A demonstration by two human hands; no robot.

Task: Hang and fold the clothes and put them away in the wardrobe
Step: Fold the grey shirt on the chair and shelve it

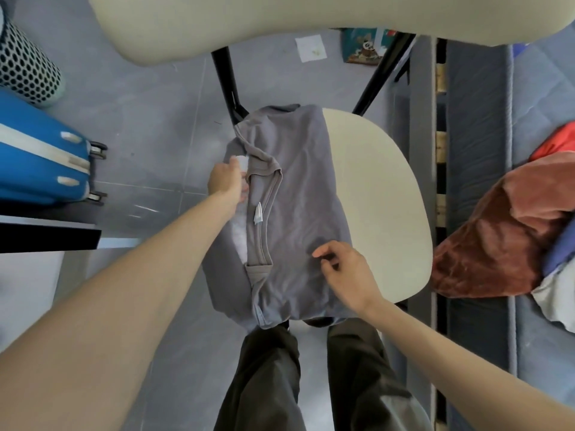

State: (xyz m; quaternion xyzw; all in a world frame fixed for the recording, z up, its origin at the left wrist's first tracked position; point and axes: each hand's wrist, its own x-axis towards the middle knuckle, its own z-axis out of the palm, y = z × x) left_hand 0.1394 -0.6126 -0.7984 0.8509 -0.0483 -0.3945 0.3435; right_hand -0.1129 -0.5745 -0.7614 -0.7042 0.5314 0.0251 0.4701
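Observation:
A grey T-shirt (298, 194) lies partly folded on the cream seat of a chair (382, 194), its collar and white label turned toward the left edge. My left hand (225, 180) reaches to the shirt's left side near the collar, and its fingers are hidden among the cloth, where something white shows. My right hand (345, 269) hovers over the shirt's near right part with its fingers loosely curled and nothing held in them.
A pile of clothes (510, 231), rust, red and white, lies on the blue mattress (541, 88) at right. A blue suitcase (40, 157) and a perforated bin (25, 63) stand at left. The chair's backrest (280, 17) fills the top.

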